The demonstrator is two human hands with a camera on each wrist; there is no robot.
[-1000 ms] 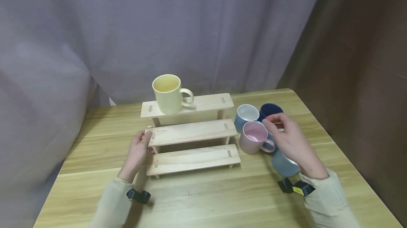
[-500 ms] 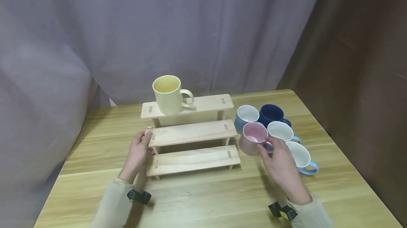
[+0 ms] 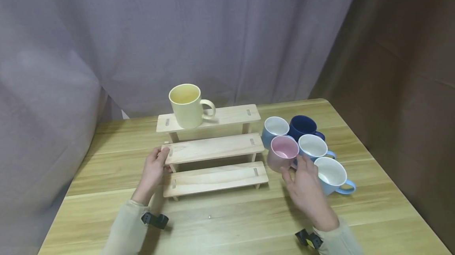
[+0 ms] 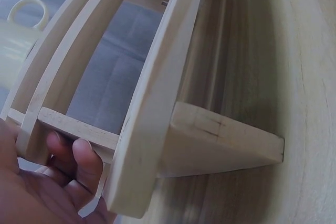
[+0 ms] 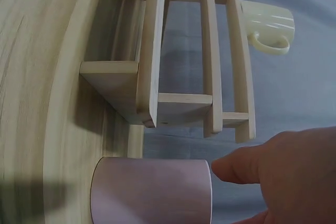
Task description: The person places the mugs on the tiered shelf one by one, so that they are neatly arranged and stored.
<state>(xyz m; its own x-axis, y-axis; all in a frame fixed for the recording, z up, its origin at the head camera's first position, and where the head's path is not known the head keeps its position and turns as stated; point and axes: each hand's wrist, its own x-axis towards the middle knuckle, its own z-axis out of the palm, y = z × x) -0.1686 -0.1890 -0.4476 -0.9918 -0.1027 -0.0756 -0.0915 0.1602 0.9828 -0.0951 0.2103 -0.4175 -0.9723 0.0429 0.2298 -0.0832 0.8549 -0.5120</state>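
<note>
Clamping the left hand (image 3: 151,172) round the left end of the middle tier of the wooden rack (image 3: 213,148); holding the right hand (image 3: 306,187) at the right side of the pink mug (image 3: 278,161), upright on the table (image 3: 220,225) beside the rack, cannot tell whether pinching or merely touching. Probably at the grasping step, thus needing a sure hold, then a lift clear of the light blue mugs (image 3: 330,172).

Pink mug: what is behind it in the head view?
Behind the pink mug stands a blue mug, slightly left, with a navy mug farther right. The pink mug hides the blue one's lower right side; what lies there cannot be seen.
</note>
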